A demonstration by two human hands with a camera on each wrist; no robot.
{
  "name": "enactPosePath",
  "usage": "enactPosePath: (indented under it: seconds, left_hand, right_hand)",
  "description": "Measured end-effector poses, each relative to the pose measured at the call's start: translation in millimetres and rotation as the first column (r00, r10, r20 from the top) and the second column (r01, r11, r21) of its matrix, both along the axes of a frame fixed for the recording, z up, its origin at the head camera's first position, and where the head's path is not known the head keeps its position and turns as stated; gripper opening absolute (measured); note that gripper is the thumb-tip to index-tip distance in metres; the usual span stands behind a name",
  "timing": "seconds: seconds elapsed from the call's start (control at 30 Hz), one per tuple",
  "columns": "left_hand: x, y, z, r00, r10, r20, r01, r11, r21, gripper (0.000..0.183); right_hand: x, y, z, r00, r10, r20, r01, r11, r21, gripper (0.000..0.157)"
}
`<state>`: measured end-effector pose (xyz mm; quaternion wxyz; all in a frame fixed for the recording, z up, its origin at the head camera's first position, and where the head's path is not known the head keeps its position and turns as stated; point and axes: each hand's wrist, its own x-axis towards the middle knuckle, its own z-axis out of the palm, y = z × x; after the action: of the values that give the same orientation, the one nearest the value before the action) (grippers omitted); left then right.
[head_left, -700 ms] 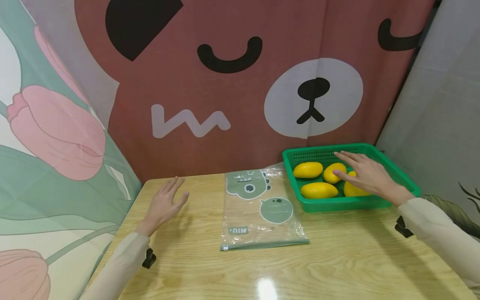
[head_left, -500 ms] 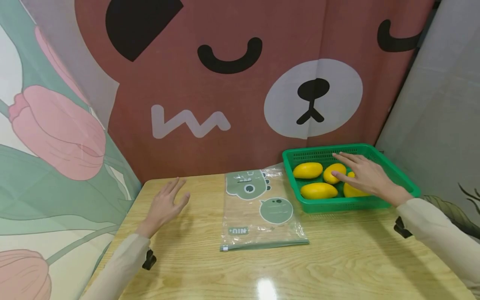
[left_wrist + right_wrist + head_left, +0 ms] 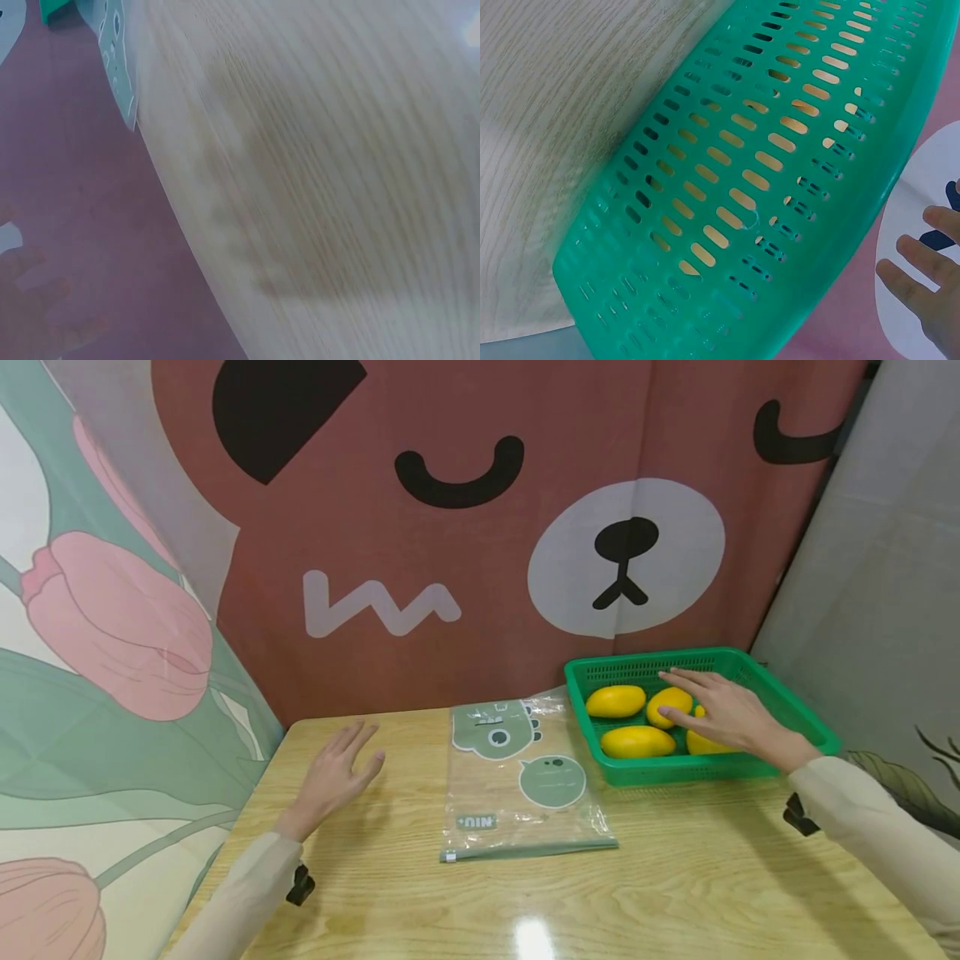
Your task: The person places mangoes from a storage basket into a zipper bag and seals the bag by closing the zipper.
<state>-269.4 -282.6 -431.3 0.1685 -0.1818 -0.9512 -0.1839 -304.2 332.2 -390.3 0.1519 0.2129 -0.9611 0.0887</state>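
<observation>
Over the right half of the green plastic basket (image 3: 795, 718) hovers my right hand (image 3: 731, 714), fingers extended and holding nothing. Several yellow mangoes (image 3: 637, 742) lie in that basket, one of them (image 3: 705, 743) partly hidden by the hand. In the right wrist view the same hand (image 3: 926, 281) shows at the right edge, beyond the slotted basket (image 3: 727, 172). My left hand (image 3: 330, 781) is held above the left part of the table, its fingers straight and its thumb spread. Between the hands a clear zip bag (image 3: 517, 785) with green dinosaur prints lies flat, its slider edge toward me.
The wooden table (image 3: 450, 910) ends at the back against a brown bear-print curtain (image 3: 420, 668). A tulip-print curtain (image 3: 120, 627) hangs at the left and a grey one (image 3: 870, 635) at the right. The basket stands close beside the bag's right edge.
My left hand has drifted slightly toward me and to the right. The right hand has shifted a little to the left over the basket. Bag, basket and mangoes stay in place.
</observation>
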Motion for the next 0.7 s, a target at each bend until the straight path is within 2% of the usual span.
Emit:
enactPosePath:
  seconds: [0.3,0.7]
  left_hand:
    - [-1.1,3.5,-3.2,1.0,-0.017,-0.02,0.017,1.0,-0.004,0.058]
    - [3.3,10.5,-4.1,0.998,-0.054,-0.027,0.054,0.999,-0.006,0.059]
  right_hand:
    - [-1.1,-2.1,-1.3,1.0,0.024,-0.002,-0.024,1.0,-0.013,0.066]
    - [-3.0,-7.9,-1.8,0.998,0.026,0.054,-0.025,1.0,-0.016,0.068]
